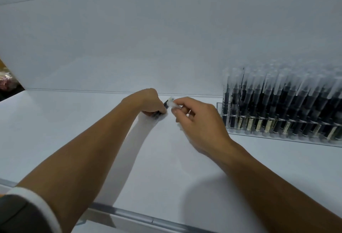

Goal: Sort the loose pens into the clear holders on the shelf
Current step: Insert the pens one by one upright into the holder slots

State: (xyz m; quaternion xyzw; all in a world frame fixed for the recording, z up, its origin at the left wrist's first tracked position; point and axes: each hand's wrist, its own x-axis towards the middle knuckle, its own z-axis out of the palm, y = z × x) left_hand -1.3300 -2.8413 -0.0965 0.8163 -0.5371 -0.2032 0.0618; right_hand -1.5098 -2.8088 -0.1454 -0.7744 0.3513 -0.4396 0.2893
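Note:
My left hand [148,103] is curled into a fist on the white shelf [74,131], gripping dark pens [167,103] whose ends poke out to the right. My right hand [196,119] is just beside it, thumb and fingers pinched on the frosted clear cap [172,104] of one of those pens. How many pens the fist holds is hidden. At the right stands the clear holder [220,110], packed with several upright black pens [277,103] with frosted caps.
The shelf's white back wall [166,38] rises right behind my hands. A grey metal rail [129,214] runs along the shelf's front edge. At the far left, beyond the shelf's side, some blurred goods [7,82] show.

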